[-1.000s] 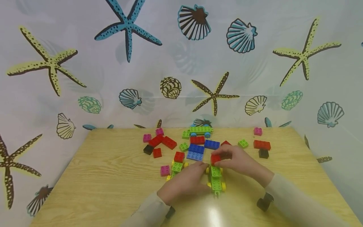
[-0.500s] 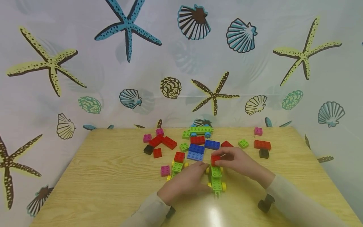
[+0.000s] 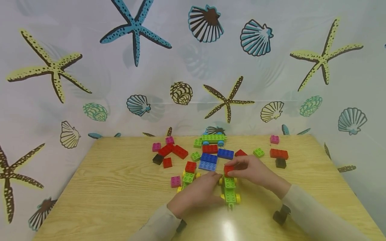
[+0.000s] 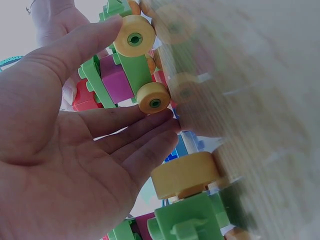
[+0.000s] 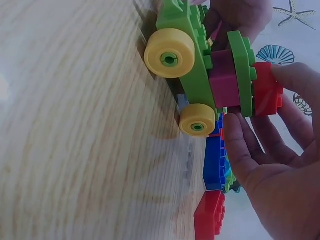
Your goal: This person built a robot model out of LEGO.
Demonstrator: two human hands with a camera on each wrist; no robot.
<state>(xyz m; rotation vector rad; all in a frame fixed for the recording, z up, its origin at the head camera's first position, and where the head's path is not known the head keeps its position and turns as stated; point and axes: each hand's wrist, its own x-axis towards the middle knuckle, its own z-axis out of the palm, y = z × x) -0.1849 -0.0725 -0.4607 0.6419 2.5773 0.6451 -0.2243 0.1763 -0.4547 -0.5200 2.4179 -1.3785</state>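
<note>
A: Pinching the red brick (image 3: 228, 169) with the right hand (image 3: 256, 172) — thumb and fingertips curled on its sides, seated on top of the green car (image 3: 230, 190) at the car's far end.

B: Where does the car sit relative to the grip?

A: Directly below and toward the person. Its long axis runs near-to-far on the table (image 3: 105, 187), so the brick is at the far tip of that axis and the rest of the car trails back from the grip.

B: Left hand?

A: The left hand (image 3: 197, 192) lies just beside the car on its left flank, fingers straight and relaxed, tips touching the side by the yellow wheels (image 4: 135, 39). It clamps nothing. In the left wrist view the fingers (image 4: 137, 145) are flat and extended.

B: Nearer hand?

A: Right — it's already on the brick. The left is alongside the chassis, bracing from the side as far as I can judge.

B: Stack order?

A: Right wrist view: green base (image 5: 192, 70) with yellow wheels, a magenta block (image 5: 224, 82), a green plate (image 5: 242, 72), then the red brick on top. Red sits flush on the plate — can't tell if the studs are fully home.

B: Anything close by?

A: A blue brick (image 3: 207, 165) just beyond the left fingertips, and a second car (image 3: 188, 177) left of that hand.
</note>
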